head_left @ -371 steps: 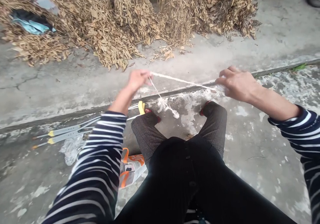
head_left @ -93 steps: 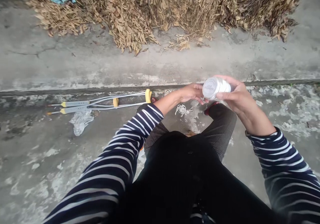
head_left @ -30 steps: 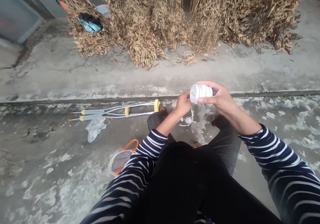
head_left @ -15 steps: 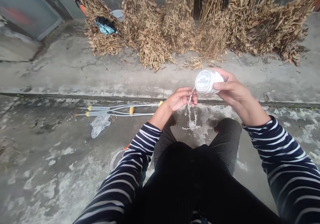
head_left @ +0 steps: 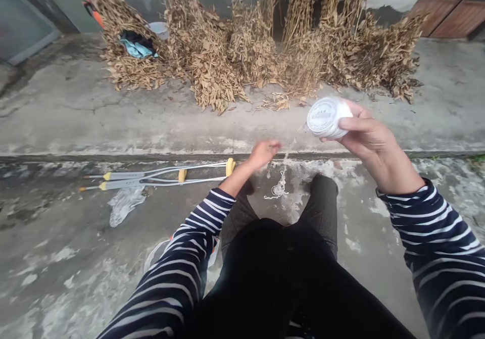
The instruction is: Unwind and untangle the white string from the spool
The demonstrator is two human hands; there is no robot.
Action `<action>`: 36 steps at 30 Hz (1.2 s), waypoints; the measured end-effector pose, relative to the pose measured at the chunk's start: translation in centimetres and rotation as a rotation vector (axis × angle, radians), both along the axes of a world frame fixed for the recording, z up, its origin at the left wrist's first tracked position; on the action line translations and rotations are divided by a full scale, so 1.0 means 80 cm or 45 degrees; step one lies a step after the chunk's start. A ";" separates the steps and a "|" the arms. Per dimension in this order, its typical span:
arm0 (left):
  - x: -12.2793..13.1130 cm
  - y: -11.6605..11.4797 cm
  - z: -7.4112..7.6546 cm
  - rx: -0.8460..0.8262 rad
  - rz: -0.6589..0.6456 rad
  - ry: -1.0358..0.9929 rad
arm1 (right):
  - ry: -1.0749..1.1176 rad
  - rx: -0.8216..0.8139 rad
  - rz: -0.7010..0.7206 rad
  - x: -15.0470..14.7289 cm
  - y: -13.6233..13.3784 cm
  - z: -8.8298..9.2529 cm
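My right hand (head_left: 366, 132) is raised at the right and grips a white spool of twine (head_left: 328, 117), its round labelled end turned toward me. A thin white twine (head_left: 291, 144) runs down and left from the spool to my left hand (head_left: 264, 152), which is motion-blurred and seems to pinch it. Below that hand a small knotted tangle of twine (head_left: 279, 191) dangles between my knees. I sit with both legs in dark trousers stretched over the concrete.
A pair of grey crutches (head_left: 151, 174) with yellow pads lies on the ground at the left, a crumpled clear plastic bag (head_left: 123, 205) beside them. Dried plant bundles (head_left: 242, 51) lean on the far wall. A concrete step edge (head_left: 113, 155) crosses the view.
My right hand has lifted the spool up and to the right. My left hand has dropped slightly and drawn out more twine, so the two hands are farther apart.
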State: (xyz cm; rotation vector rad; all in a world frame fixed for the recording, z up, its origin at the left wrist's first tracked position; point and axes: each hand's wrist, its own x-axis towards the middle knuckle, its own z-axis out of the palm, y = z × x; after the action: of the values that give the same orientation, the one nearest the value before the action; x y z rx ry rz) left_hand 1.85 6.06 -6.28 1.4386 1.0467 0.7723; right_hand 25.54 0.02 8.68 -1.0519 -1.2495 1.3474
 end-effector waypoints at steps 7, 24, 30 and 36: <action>0.069 0.009 0.098 0.328 0.003 -0.568 | -0.079 0.011 0.013 -0.010 0.010 0.037; 0.068 -0.055 0.087 0.057 0.052 -0.764 | -0.271 0.420 -0.286 -0.039 0.012 0.054; 0.055 -0.058 0.096 -0.005 -0.042 -0.712 | -0.162 0.226 -0.167 -0.033 0.015 0.059; 0.039 -0.032 0.085 -0.305 -0.350 -0.795 | 0.032 -0.057 0.104 -0.019 0.009 0.081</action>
State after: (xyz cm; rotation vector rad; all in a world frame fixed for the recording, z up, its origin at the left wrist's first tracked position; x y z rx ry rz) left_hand 5.00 3.47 0.48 1.0053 0.4318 0.7903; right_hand 24.00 0.72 15.15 -1.0206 -1.2607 1.4525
